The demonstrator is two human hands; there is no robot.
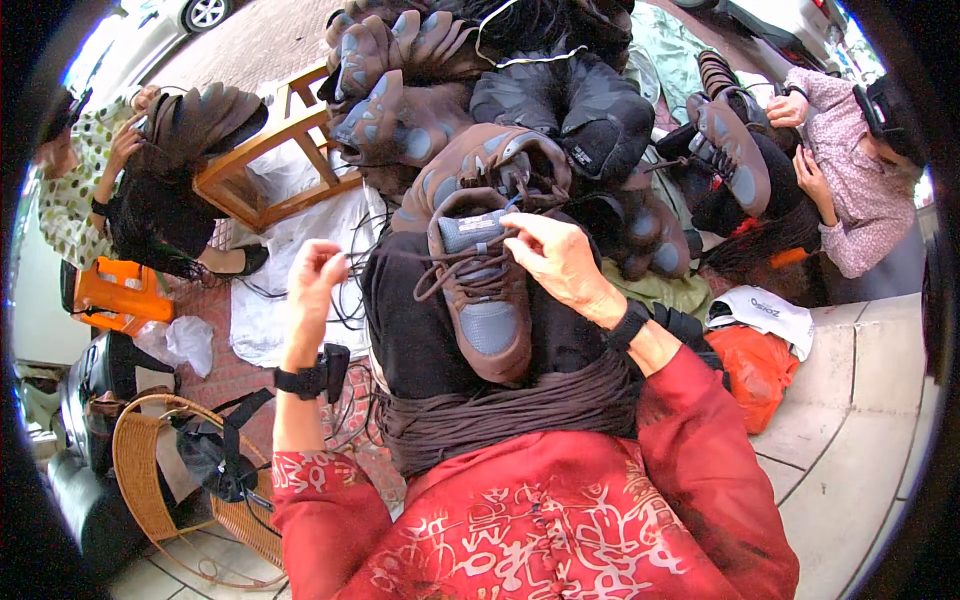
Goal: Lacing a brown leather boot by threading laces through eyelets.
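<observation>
Left hand (pixel 318 268) pinched floppy-looking lace (pixel 478 263) left of the hiking shoe (pixel 490 325), best grabbed tipward imo; couldn't tell if right hand (pixel 560 258) gripped any.

One shoe (pixel 490 330) on lap (pixel 398 330) — right hand (pixel 555 258) at its tongue (pixel 468 232), left hand (pixel 317 268) out to the side, pinching a lace (pixel 458 270). Bundled cords (pixel 510 415) across lap; more shoes (pixel 460 172) beyond.

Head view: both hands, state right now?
Left hand: closed, pinching a brown lace.
Right hand: at the tongue of the nearest shoe; whether its grip is closed cannot be told.
</observation>
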